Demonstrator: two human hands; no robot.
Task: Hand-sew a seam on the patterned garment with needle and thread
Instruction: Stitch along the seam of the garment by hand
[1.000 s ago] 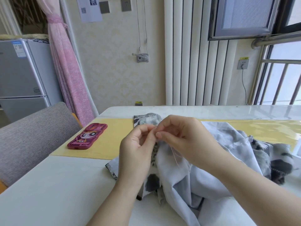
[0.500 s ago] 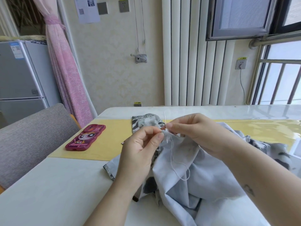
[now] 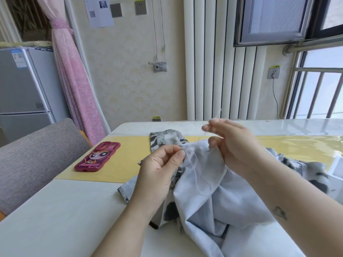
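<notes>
Here left fingers (image 3: 178, 156) pinch the garment (image 3: 204, 186) seam; right fingers (image 3: 220, 125) hold the thread (image 3: 199, 139) above it.

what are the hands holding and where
The left hand pinches the garment at its seam edge; right hand pinches the thread at its top end; needle not discernible.

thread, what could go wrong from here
1. Slack thread loops over the garment and may knot as it tightens.
2. The left hand pinches only the seam edge; a hard pull by the right hand, which holds the thread, could pucker it.
</notes>
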